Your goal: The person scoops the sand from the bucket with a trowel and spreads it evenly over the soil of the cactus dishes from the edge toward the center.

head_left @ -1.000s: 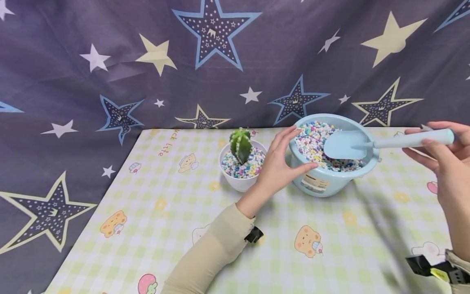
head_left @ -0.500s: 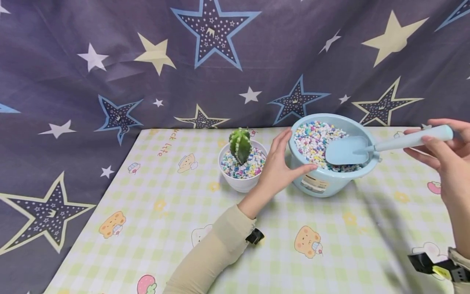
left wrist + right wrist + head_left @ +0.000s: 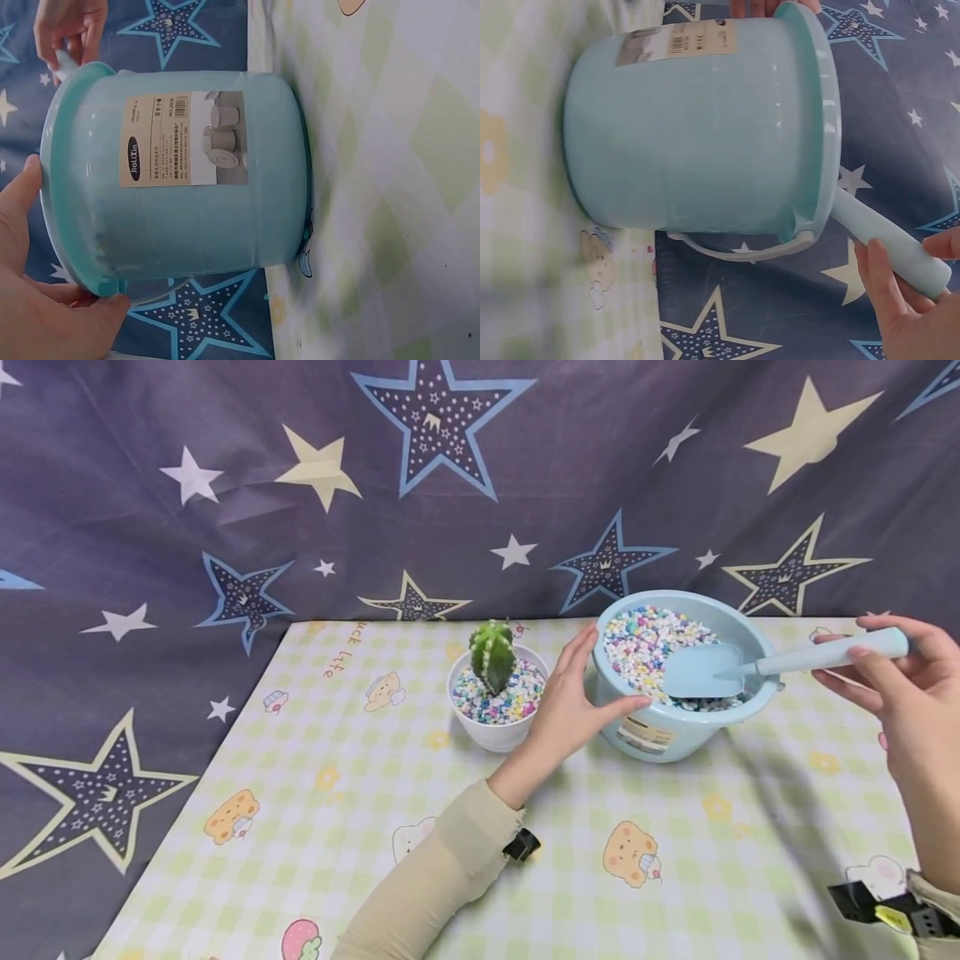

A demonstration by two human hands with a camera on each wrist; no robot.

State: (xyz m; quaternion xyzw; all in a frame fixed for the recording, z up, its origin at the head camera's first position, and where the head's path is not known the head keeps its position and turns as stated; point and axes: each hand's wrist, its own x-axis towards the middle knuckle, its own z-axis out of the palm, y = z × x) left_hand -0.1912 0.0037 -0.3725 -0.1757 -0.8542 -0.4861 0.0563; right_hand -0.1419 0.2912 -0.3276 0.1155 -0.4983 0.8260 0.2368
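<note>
A pale blue bucket (image 3: 693, 735) is standing upright, a printed paper label (image 3: 180, 139) showing on its wall and its bail (image 3: 757, 253) hanging down one side. Small multicoloured pebbles (image 3: 648, 647) are lying inside, below the rim. The left hand (image 3: 566, 714) is touching that rim. A matching blue shovel (image 3: 783, 660) is slanting in, its broad blade sitting over the pebbles, its handle rising between the right hand's (image 3: 911, 693) thumb and fingers.
</note>
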